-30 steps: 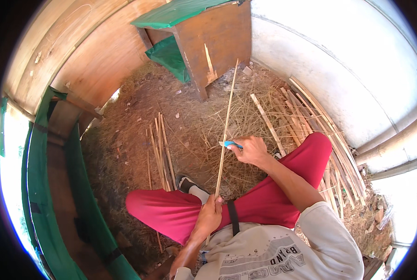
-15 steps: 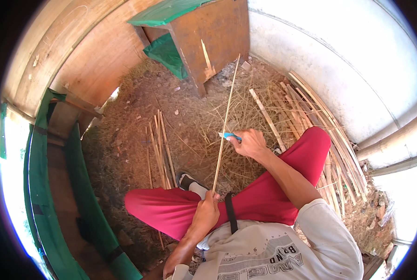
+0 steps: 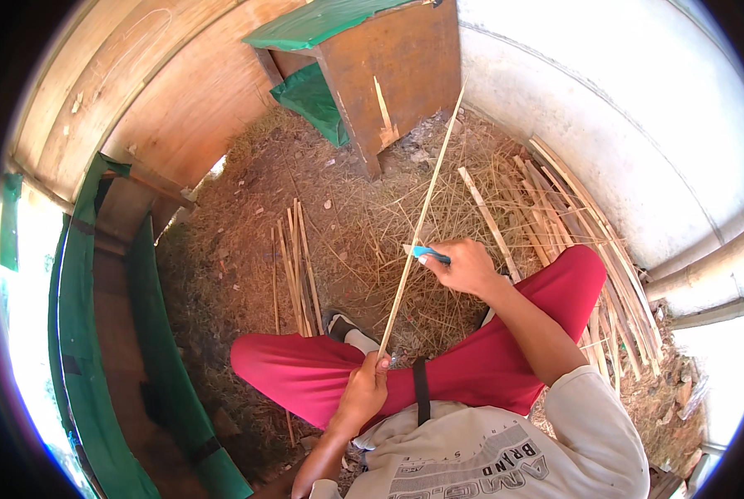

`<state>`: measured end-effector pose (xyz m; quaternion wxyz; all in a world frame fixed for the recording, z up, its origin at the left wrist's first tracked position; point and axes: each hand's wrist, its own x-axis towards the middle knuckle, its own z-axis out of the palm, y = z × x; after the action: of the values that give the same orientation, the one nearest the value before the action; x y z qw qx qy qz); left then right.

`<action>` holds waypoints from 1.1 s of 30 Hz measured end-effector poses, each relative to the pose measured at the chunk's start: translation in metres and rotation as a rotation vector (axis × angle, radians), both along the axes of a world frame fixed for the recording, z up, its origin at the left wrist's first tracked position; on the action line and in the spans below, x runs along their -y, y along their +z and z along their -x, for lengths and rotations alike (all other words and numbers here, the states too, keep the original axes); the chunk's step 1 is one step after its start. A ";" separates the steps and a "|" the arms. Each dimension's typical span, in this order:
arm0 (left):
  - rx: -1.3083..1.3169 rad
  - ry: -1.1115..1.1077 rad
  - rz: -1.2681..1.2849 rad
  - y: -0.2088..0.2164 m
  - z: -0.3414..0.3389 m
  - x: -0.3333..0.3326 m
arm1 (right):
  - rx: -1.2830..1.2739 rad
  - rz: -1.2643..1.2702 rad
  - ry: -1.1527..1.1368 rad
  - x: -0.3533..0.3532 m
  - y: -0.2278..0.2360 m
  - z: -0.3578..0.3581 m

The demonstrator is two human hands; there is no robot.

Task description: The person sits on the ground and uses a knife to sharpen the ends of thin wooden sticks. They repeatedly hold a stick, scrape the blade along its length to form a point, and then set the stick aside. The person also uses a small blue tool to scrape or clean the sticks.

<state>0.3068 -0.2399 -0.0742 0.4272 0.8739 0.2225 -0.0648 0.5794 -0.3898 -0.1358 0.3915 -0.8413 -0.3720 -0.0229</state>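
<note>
One long thin bamboo strip (image 3: 417,224) looks light and springy; left hand (image 3: 363,395) fingers pinch its lower end above the lap, right hand (image 3: 467,268) fingers close around a blue-handled knife (image 3: 426,252) at its middle.

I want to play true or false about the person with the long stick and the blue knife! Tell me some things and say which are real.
1. The left hand holds the near end of the long thin stick. True.
2. The right hand holds a tool with a red handle. False: the handle of the knife is blue.
3. The knife touches the long thin stick partway up. True.
4. The person wears green trousers. False: the trousers are red.
5. A bundle of split sticks lies on the straw to the person's left. True.
6. The wooden box has a yellow cover. False: its cover is green.
</note>
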 end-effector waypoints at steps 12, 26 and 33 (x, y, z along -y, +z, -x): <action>-0.123 -0.036 0.571 0.011 0.020 -0.050 | -0.152 0.110 0.284 0.034 0.041 -0.029; -0.077 -0.357 0.028 0.059 -0.003 -0.086 | -0.244 0.117 0.415 0.046 0.062 -0.035; -0.119 -0.391 -0.098 0.078 -0.025 -0.109 | -0.323 0.237 0.444 0.040 0.074 -0.046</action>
<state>0.3314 -0.1314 0.0039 0.3494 0.9149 0.0763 -0.1873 0.6250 -0.4301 -0.0623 0.3400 -0.7720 -0.4798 0.2413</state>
